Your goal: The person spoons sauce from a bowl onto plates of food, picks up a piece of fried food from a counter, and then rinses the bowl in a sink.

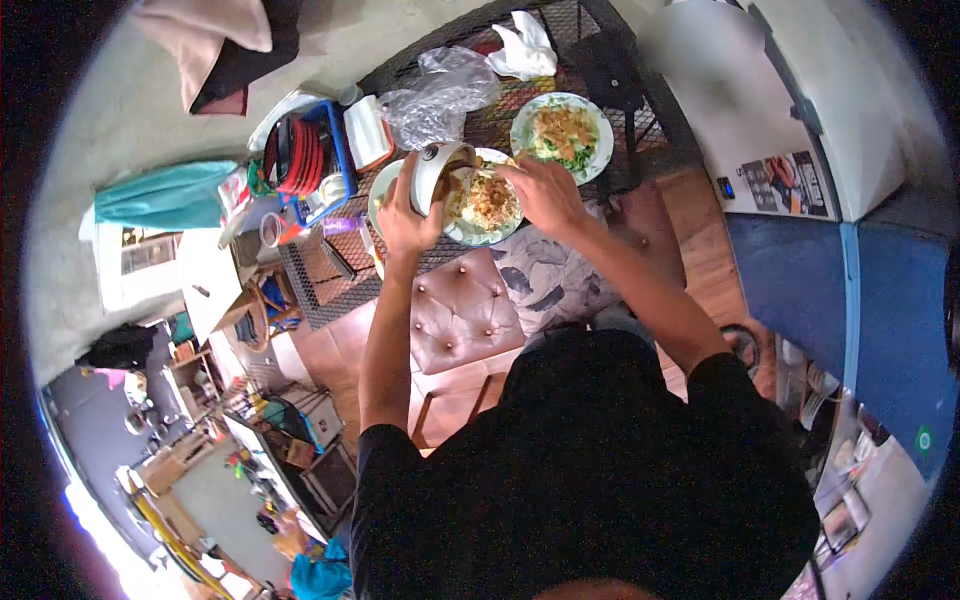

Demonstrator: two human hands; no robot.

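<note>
My left hand is wrapped around a white bowl, which is tipped on its side with its mouth facing right. Right below that mouth lies a plate of food, with a brown topping heaped over pale, shredded-looking food. My right hand reaches to the bowl's mouth above the same plate, fingers closed together. A thin thing seems to run from them into the bowl, but its kind is too small to tell. Another plate, with greens and brown sauce, stands to the right. A third plate is partly hidden behind my left hand.
The plates stand on a black mesh table. Crumpled clear plastic and a white tissue lie at its back. A blue basket with red items is on the left. Tufted brown seats stand close in front.
</note>
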